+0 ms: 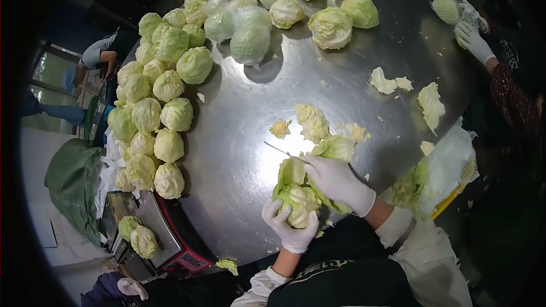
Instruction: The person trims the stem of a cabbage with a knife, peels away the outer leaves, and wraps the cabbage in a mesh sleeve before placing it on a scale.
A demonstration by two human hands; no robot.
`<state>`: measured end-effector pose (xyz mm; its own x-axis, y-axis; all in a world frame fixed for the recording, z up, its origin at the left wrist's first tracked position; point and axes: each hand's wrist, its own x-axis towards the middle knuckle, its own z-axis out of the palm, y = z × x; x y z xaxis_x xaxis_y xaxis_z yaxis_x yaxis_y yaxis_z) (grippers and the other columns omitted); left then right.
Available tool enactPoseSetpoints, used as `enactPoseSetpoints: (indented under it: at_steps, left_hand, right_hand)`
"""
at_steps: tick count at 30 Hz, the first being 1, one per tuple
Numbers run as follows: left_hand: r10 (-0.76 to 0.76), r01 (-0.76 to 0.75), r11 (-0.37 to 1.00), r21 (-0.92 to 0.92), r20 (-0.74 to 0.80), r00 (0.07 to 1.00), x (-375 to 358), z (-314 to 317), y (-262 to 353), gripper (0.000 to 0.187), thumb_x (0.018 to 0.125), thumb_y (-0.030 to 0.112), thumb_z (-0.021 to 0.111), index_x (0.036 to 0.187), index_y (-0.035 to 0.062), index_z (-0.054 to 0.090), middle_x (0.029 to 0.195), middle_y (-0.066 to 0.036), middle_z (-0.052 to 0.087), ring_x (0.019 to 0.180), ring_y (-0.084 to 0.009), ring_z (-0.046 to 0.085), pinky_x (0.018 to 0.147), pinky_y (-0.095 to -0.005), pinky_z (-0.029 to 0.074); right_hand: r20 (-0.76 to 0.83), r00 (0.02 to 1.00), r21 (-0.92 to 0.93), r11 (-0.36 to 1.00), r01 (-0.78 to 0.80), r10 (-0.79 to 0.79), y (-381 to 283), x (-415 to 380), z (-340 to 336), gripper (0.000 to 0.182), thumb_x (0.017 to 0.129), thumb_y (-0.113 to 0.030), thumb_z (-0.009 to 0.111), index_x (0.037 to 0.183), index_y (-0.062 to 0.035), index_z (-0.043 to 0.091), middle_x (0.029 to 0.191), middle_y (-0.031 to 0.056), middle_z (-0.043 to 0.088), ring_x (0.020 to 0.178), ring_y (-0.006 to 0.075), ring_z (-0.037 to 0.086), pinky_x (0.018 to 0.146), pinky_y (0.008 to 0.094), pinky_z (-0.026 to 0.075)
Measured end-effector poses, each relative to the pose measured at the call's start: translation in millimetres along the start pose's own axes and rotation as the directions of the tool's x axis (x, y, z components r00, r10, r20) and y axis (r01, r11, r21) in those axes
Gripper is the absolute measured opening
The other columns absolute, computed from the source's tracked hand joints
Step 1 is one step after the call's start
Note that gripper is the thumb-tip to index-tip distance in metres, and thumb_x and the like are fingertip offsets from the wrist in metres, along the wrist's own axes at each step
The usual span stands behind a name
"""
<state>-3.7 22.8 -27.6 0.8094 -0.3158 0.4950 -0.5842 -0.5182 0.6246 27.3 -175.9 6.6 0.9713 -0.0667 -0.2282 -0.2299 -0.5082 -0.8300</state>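
My left hand (289,231), in a white glove, is curled around the lower side of a pale green cabbage (301,203). Loose outer leaves (291,171) stand away from the head. My right hand (336,183), also gloved, is closed around a knife (277,149) whose thin blade points up and left, above the leaves; its handle is hidden in the fingers. Just beyond my hands lie a detached leaf (335,148), a yellowish leaf piece (312,124) and a small cut piece (280,129) on the metal table (239,119).
Many cabbages (147,115) line the table's left side. Wrapped cabbages (250,37) sit at the back. A red scale (185,258) stands at lower left. Leaf scraps (431,107) lie at right, near a yellow crate (449,200). At upper right, a co-worker's gloved hands (471,33) handle a netted cabbage.
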Motion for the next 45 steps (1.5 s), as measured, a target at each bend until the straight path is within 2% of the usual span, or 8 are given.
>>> enactPoseSetpoints:
  at_steps: [9, 14, 17, 26, 30, 36, 43, 45]
  left_hand:
    - [-0.39, 0.407, 0.888, -0.214, 0.118, 0.913, -25.4, -65.6, -27.5, 0.055, 0.072, 0.017, 0.082, 0.108, 0.0081, 0.041, 0.127, -0.02, 0.048, 0.122, -0.0318, 0.05, 0.108, -0.0457, 0.038]
    - [-0.838, 0.763, 0.325, -0.559, 0.204, 0.506, -30.8, -62.3, -26.1, 0.046, 0.092, 0.016, 0.072, 0.124, 0.0039, 0.041, 0.125, -0.015, 0.053, 0.116, -0.0222, 0.054, 0.101, -0.0386, 0.045]
    - [-0.854, 0.65, -0.015, -0.76, 0.348, 0.388, -13.6, -41.3, -11.8, 0.042, 0.1, 0.021, 0.063, 0.131, 0.0031, 0.04, 0.124, -0.014, 0.055, 0.113, -0.0201, 0.057, 0.096, -0.0362, 0.05]
    - [-0.749, 0.587, -0.279, -0.761, 0.554, 0.363, -17.6, -36.1, -33.3, 0.04, 0.1, 0.029, 0.062, 0.127, 0.0011, 0.05, 0.122, -0.014, 0.061, 0.111, -0.0234, 0.063, 0.096, -0.0381, 0.054]
    - [-0.695, 0.644, 0.094, -0.76, 0.413, 0.588, -11.5, -45.6, -34.6, 0.063, 0.084, 0.019, 0.076, 0.136, 0.0, 0.048, 0.121, -0.011, 0.062, 0.11, -0.0213, 0.063, 0.098, -0.0358, 0.052]
    - [-0.593, 0.657, 0.373, -0.655, 0.376, 0.712, -7.2, -38.3, -26.8, 0.067, 0.072, 0.008, 0.086, 0.129, 0.0004, 0.05, 0.12, -0.011, 0.061, 0.111, -0.019, 0.061, 0.097, -0.0338, 0.05]
    - [-0.56, 0.754, 0.347, -0.557, 0.522, 0.643, -1.8, -46.3, -34.3, 0.07, 0.07, 0.009, 0.087, 0.129, 0.0005, 0.051, 0.131, -0.013, 0.055, 0.121, -0.0206, 0.055, 0.104, -0.0364, 0.045]
    - [-0.311, 0.557, 0.651, -0.516, 0.488, 0.816, -6.7, -54.3, -49.3, 0.073, 0.07, 0.011, 0.088, 0.133, 0.0003, 0.052, 0.138, -0.015, 0.052, 0.128, -0.0243, 0.052, 0.108, -0.0383, 0.043]
  right_hand:
    - [-0.167, 0.984, 0.001, 0.998, -0.06, 0.059, 23.7, 11.1, 11.9, 0.041, 0.099, -0.033, 0.054, 0.132, -0.0075, 0.057, 0.103, 0.0218, 0.07, 0.093, 0.0399, 0.067, 0.082, 0.0462, 0.053]
    - [-0.196, 0.98, -0.057, 0.998, 0.027, -0.038, -9.8, -27.3, 12.1, 0.076, 0.085, -0.038, 0.076, 0.144, -0.0044, 0.042, 0.109, 0.0181, 0.065, 0.08, 0.0311, 0.068, 0.074, 0.041, 0.053]
    - [0.066, 0.984, 0.054, 0.985, 0.164, -0.167, -36.7, -56.1, 19.7, 0.093, 0.073, -0.044, 0.086, 0.143, -0.0034, 0.042, 0.129, 0.0142, 0.054, 0.087, 0.0252, 0.068, 0.076, 0.0359, 0.055]
    - [0.047, 0.972, 0.034, 0.973, 0.23, -0.232, 35.5, -27.8, 12.6, 0.044, 0.083, -0.01, 0.074, 0.124, -0.0033, 0.06, 0.114, 0.0145, 0.062, 0.086, 0.0218, 0.066, 0.071, 0.0283, 0.054]
    - [-0.295, 0.953, 0.027, 0.997, 0.078, -0.067, 24.1, -17.0, -26.2, 0.043, 0.083, -0.014, 0.076, 0.122, -0.0032, 0.062, 0.112, 0.0147, 0.064, 0.085, 0.0214, 0.067, 0.071, 0.0294, 0.055]
    - [0.233, 0.956, 0.135, 0.979, 0.151, -0.18, -8.1, -38.1, 5.5, 0.055, 0.08, -0.024, 0.081, 0.126, -0.0026, 0.06, 0.115, 0.0135, 0.062, 0.087, 0.0221, 0.068, 0.075, 0.0312, 0.056]
    - [0.11, 0.92, 0.182, 0.918, 0.353, -0.376, 32.9, -24.2, 6.9, 0.036, 0.078, -0.01, 0.073, 0.112, -0.0021, 0.065, 0.098, 0.0121, 0.065, 0.081, 0.023, 0.066, 0.069, 0.0311, 0.054]
    - [-0.051, 0.995, -0.029, 0.996, 0.087, -0.088, 60.3, -12.3, 1.0, 0.026, 0.077, -0.005, 0.065, 0.103, -0.0054, 0.065, 0.09, 0.0154, 0.063, 0.082, 0.034, 0.066, 0.072, 0.0397, 0.054]
